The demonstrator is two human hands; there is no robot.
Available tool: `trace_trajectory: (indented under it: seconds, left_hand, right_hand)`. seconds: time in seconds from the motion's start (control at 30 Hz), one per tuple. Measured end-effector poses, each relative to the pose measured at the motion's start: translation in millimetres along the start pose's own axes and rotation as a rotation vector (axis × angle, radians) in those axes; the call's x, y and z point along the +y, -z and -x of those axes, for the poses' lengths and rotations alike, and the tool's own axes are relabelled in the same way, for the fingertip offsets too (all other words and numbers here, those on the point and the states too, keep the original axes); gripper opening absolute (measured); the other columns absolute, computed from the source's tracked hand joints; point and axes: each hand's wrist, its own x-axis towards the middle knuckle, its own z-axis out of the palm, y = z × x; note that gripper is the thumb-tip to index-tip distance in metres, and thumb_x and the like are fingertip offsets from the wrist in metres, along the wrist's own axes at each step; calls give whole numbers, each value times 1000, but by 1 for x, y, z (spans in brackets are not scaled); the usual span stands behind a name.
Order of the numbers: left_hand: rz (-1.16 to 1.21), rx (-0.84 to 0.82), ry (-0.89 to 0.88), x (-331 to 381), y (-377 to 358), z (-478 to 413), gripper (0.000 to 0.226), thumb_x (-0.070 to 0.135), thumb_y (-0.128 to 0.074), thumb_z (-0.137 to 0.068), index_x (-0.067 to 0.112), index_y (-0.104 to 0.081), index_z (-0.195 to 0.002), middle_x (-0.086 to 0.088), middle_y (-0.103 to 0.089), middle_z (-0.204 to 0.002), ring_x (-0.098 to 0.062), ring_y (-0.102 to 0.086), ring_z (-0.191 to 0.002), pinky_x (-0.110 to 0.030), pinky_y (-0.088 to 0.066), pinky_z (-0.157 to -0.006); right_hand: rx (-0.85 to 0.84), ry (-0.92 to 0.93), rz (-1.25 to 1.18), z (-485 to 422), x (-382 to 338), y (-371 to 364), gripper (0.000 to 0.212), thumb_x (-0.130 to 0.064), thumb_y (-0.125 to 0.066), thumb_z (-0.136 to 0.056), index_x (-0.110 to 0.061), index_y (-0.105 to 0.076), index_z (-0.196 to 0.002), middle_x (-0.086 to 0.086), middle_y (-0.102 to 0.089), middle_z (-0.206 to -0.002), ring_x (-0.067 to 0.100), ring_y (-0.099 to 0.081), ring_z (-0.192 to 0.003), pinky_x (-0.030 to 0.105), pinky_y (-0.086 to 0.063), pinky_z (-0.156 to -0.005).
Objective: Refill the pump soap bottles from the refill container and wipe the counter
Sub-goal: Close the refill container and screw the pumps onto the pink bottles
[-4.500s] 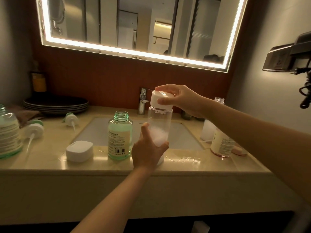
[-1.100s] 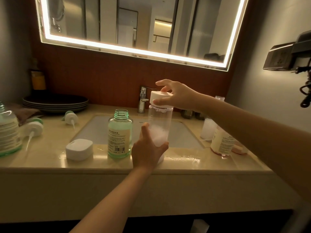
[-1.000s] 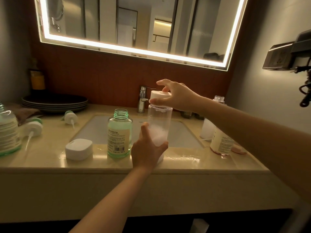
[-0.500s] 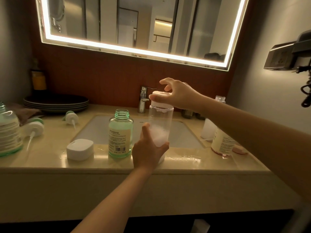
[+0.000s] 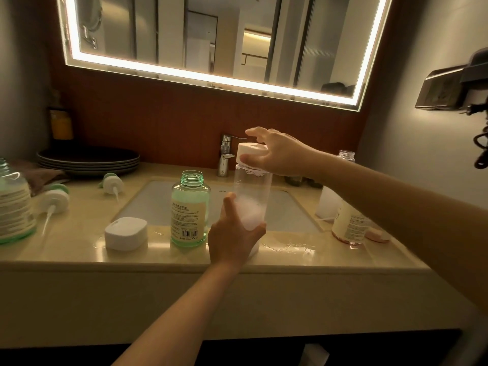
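We grip a tall clear bottle (image 5: pixel 253 196) with both hands: our left hand (image 5: pixel 233 237) is wrapped around its lower part, holding it upright at the front edge of the counter (image 5: pixel 79 249), and our right hand (image 5: pixel 274 154) is closed over the white cap (image 5: pixel 248 151) on its top. Inside the clear bottle we see a little white foam or liquid low down, just above our left fingers; the rest looks empty.

Just to the left of our left hand stands a green-tinted bottle (image 5: pixel 188 210), uncapped, roughly three quarters full of pale liquid. Its label carries several lines of small print and a barcode near the bottom, too small for us to read. Further left of it lies a white rounded block (image 5: pixel 126 233), possibly a lid. At the far left edge is a larger green container (image 5: pixel 14 204) with a printed label, also unreadable.

Two pump heads (image 5: pixel 54 200) (image 5: pixel 112 183) with dip tubes lie on the counter left of the grip. Under and beyond our right forearm we count two more bottles: a pinkish one with a text label (image 5: pixel 348 223) and a frosted white one (image 5: pixel 327 204) behind it.

Behind the clear bottle are the sink (image 5: pixel 158 204), with faint lettering on its rim, and a chrome faucet (image 5: pixel 224 154). A stack of dark plates (image 5: pixel 88 159) sits far left. Wet streaks glint on the counter right of our left hand.
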Motion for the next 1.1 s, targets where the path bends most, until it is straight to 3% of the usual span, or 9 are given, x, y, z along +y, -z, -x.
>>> trace_trajectory:
  seconds: [0.07,0.2,0.33,0.47,0.67,0.9,1.1]
  left_hand:
    - [-2,-6,6,0,0,0,78,43,-73,-72,21,-22,-127,-6,-55,-118,-25,-60,-91,-22,-41,-69]
    - [-1,-16,9,0,0,0,78,43,-73,-72,17,-26,-129,-7,-55,-118,-26,-60,-92,-23,-41,-68]
    - [-4,-18,17,0,1,0,76,43,-72,-71,22,-22,-125,-5,-55,-117,-26,-60,-91,-22,-39,-67]
    - [4,-24,25,0,1,0,77,41,-74,-71,15,-30,-129,-6,-55,-117,-26,-60,-92,-23,-40,-68]
    - [-5,-19,19,1,2,0,76,42,-73,-71,14,-31,-128,-6,-54,-118,-27,-60,-91,-25,-42,-68]
    - [6,-18,17,1,3,0,77,41,-74,-71,15,-30,-128,-7,-55,-117,-27,-61,-90,-24,-42,-67]
    - [1,-11,24,3,2,1,77,41,-74,-71,12,-33,-129,-7,-54,-119,-27,-60,-93,-25,-42,-69]
  right_hand:
    - [8,30,40,2,-1,-2,61,-45,-53,-88,-18,-34,-140,7,-47,-135,21,-50,-115,25,-42,-88]
    - [90,29,185,3,-1,-5,70,-61,-50,-82,-15,-42,-134,8,-50,-128,23,-53,-109,33,-49,-89]
    - [-59,-30,57,-3,2,-1,72,-62,-51,-80,-20,-38,-138,7,-38,-136,25,-42,-120,36,-44,-95]
    - [-133,5,-132,-2,4,4,64,-39,-60,-85,-17,-34,-140,3,-40,-139,13,-45,-111,20,-40,-84]
    - [51,8,76,-1,10,-6,72,-63,-56,-76,-19,-44,-131,6,-49,-122,16,-48,-97,25,-45,-77]
    - [-52,48,-49,-2,15,5,62,-53,-56,-82,-14,-47,-130,-2,-54,-114,10,-50,-95,11,-41,-69]
    - [68,-82,51,-10,8,-4,66,-66,-56,-74,-11,-52,-110,-1,-58,-93,16,-58,-87,29,-50,-73]
